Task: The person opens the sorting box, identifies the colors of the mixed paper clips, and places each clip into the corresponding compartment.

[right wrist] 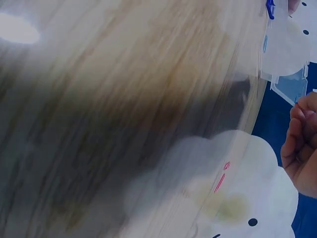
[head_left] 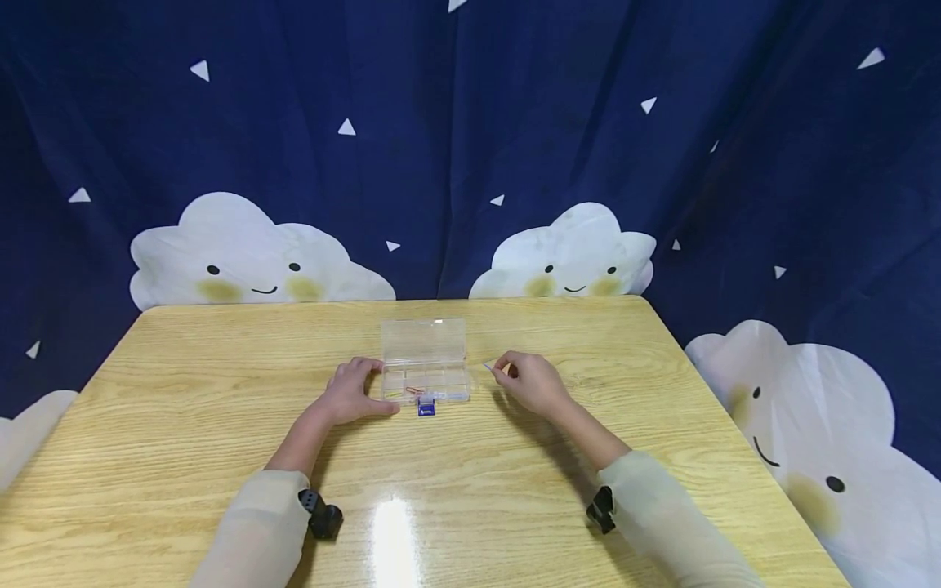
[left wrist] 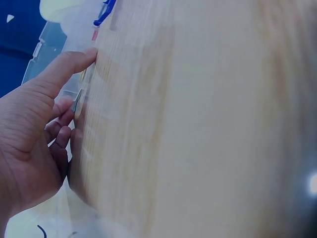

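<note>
A clear plastic compartment box lies on the table with its lid raised at the back and a blue latch at the front. Inside, near the front, are a red paper clip and a few other small thin pieces. My left hand holds the box's left end, thumb at the front corner and fingers at the far side. Just right of the box, my right hand pinches a small, thin, pale bluish piece between thumb and fingertips; its kind cannot be made out.
The glossy wooden table reflects a bright light near its front. Two small red-pink pieces, one a thin strip, show on the table in the right wrist view. A dark blue curtain with white clouds hangs behind.
</note>
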`<state>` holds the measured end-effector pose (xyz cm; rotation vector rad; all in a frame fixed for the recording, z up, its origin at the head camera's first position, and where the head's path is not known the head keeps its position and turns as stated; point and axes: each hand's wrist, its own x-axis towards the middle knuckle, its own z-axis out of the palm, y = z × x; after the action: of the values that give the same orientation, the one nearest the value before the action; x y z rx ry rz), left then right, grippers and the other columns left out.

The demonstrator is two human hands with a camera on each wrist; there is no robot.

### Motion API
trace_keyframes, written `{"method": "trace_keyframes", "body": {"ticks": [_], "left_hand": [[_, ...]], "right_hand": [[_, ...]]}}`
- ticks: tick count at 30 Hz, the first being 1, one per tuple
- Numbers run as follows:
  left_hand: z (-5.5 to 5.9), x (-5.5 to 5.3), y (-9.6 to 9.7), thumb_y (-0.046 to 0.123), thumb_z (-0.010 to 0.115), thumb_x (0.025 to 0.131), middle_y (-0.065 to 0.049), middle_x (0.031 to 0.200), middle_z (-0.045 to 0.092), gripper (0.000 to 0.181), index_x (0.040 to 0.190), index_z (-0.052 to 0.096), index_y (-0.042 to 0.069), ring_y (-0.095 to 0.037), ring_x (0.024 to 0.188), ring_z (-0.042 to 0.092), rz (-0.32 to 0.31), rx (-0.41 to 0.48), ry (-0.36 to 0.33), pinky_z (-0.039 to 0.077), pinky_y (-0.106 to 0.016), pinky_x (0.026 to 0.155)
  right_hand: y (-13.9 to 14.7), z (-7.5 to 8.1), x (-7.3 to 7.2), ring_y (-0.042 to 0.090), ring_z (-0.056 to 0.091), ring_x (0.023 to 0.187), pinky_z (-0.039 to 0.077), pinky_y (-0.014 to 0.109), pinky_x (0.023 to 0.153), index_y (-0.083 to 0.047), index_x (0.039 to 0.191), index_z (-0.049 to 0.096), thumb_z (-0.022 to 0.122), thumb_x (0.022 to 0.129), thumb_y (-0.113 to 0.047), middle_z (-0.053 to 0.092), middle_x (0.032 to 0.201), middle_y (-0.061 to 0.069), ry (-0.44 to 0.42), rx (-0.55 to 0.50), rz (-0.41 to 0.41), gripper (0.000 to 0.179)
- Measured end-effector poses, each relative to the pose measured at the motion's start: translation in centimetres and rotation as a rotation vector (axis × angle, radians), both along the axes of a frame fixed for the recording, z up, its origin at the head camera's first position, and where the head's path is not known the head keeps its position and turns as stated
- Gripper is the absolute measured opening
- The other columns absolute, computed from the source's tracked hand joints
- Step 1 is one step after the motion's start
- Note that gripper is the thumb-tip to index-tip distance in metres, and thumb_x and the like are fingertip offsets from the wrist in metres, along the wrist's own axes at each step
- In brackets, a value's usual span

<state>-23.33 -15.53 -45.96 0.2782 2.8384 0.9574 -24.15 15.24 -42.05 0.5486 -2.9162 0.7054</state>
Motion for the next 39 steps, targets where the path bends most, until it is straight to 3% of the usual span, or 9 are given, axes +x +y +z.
{"method": "trace_keyframes", "body": {"ticks": [12,29,39], "left_hand": [[-0.2,-0.1,0.1,0.049,0.073,0.062,-0.013,0.131,0.038,0.079,0.123,0.043,0.008,-0.032,0.119,0.030,-0.004,-0.008,0.020,0.024,-0.049,0.097],[-0.3,-0.1,0.1,0.051,0.073,0.061,-0.011,0.132,0.036,0.081,0.124,0.042,0.010,-0.030,0.119,0.029,0.004,-0.011,-0.009,0.024,-0.048,0.098],[-0.2,0.0,0.0,0.050,0.072,0.062,-0.012,0.131,0.037,0.079,0.123,0.043,0.009,-0.032,0.118,0.030,-0.009,-0.017,0.014,0.024,-0.050,0.096]], "right_hand": [[-1.8,-0.8,0.3,0.003,0.036,0.046,0.030,0.018,0.045,-0.019,0.083,0.064,0.055,0.085,-0.026,0.047,0.055,-0.010,0.037,0.051,0.158,0.012],[-3.3,-1.3,-0.1,0.002,0.038,0.048,0.032,0.018,0.048,-0.020,0.082,0.064,0.057,0.085,-0.027,0.048,0.056,-0.011,0.006,0.098,0.221,0.011],[-3.8,-1.4,-0.3,0.002,0.040,0.050,0.033,0.018,0.049,-0.020,0.082,0.065,0.057,0.083,-0.026,0.050,0.058,-0.011,0.012,0.108,0.213,0.010]]}}
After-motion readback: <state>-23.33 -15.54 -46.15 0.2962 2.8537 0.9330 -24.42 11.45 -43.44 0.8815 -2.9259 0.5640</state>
